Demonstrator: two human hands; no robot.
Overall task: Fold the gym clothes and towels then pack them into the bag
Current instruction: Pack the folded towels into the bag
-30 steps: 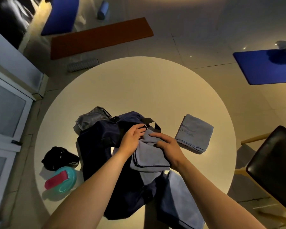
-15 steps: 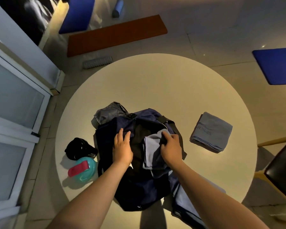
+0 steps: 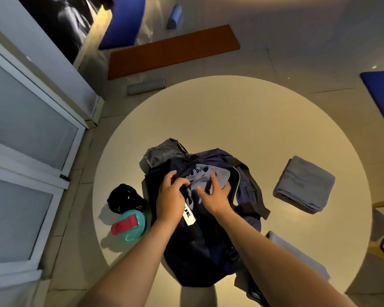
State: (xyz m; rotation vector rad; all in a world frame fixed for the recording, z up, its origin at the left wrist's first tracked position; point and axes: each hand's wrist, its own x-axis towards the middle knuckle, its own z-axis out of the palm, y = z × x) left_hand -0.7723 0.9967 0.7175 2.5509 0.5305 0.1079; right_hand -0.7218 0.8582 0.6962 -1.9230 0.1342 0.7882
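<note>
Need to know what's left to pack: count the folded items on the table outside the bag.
2 seen: a folded grey towel right of the navy bag, and a pale folded piece at the near right table edge beside the right forearm. Others may be hidden under the bag.

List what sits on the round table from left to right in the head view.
Black object → teal bottle with pink lid clip → navy bag with both hands at its opening → folded grey towel.
</note>
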